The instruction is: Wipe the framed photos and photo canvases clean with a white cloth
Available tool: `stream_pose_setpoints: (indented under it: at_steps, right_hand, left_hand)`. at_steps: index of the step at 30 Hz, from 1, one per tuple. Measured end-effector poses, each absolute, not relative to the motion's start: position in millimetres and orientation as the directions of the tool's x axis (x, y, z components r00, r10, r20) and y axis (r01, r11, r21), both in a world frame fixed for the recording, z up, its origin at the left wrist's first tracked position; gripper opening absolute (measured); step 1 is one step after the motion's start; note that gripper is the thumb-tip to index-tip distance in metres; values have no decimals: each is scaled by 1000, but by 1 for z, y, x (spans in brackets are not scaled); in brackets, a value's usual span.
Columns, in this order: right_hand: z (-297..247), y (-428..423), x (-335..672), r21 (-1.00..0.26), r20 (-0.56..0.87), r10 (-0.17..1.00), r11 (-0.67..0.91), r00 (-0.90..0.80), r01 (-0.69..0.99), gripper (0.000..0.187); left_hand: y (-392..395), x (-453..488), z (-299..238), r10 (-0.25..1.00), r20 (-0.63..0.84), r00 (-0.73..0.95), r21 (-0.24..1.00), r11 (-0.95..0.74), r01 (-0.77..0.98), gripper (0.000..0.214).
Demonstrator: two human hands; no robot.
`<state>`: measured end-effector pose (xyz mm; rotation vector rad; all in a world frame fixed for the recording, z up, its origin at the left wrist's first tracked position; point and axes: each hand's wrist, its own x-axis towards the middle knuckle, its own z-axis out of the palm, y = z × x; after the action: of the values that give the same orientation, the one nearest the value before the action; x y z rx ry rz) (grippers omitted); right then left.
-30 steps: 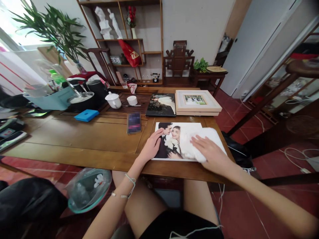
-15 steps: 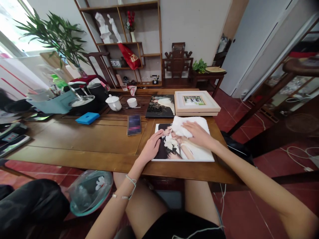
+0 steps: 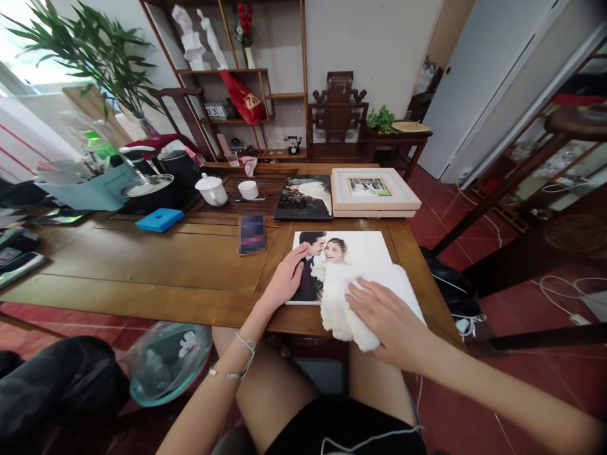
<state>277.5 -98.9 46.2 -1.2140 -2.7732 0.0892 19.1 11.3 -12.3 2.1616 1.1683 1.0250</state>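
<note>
A wedding photo panel [image 3: 365, 248] lies flat at the table's near edge and shows two people and a bouquet. My left hand [image 3: 286, 276] rests on its left side, fingers stretched out and holding nothing. Under my right hand [image 3: 386, 319] is a white cloth [image 3: 340, 304], pressed onto the panel's lower right. The cloth covers that corner and hangs a little over the table edge. Behind the panel lie a dark photo album or panel [image 3: 303, 197] and a light wooden picture frame [image 3: 403, 191].
On the wooden table [image 3: 190, 253] are a phone [image 3: 251, 234], a blue box [image 3: 160, 220], a lidded white teapot [image 3: 211, 190] and a white cup [image 3: 248, 189]. A lined bin [image 3: 165, 366] stands on the floor at left. A black bag [image 3: 450, 284] is beyond the table's right end.
My right hand has drawn the cloth from the panel's upper right down to its lower right edge, uncovering the upper part. My left hand stays in place on the panel.
</note>
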Motion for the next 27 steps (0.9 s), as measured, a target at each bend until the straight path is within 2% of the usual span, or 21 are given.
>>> stream_pose_setpoints:
  at_steps: [4, 9, 12, 16, 19, 22, 27]
  right_hand:
    - [49, -44, 265, -116, 108, 796, 605, -596, 787, 69]
    - [55, -7, 224, 4, 139, 880, 458, -454, 889, 46]
    - [55, -28, 190, 77, 120, 874, 464, -470, 882, 45]
    - [47, -76, 167, 138, 138, 804, 563, -578, 815, 52]
    - [45, -100, 173, 95, 116, 750, 644, -651, 759, 60]
    - [48, -95, 193, -3, 110, 733, 675, -671, 737, 59]
    - [55, -37, 235, -83, 111, 831, 555, -546, 828, 44]
  left_hand:
    - [12, 19, -11, 849, 396, 349, 696, -526, 489, 39]
    - [13, 19, -10, 851, 398, 343, 711, -522, 471, 40]
    - [15, 18, -11, 854, 389, 347, 742, -513, 431, 41]
    - [18, 15, -16, 857, 371, 358, 761, -501, 412, 37]
    - [18, 14, -19, 835, 409, 368, 739, -540, 404, 41]
    - [15, 15, -18, 805, 452, 385, 694, -588, 416, 43]
    - [6, 20, -9, 809, 436, 394, 644, -587, 491, 39]
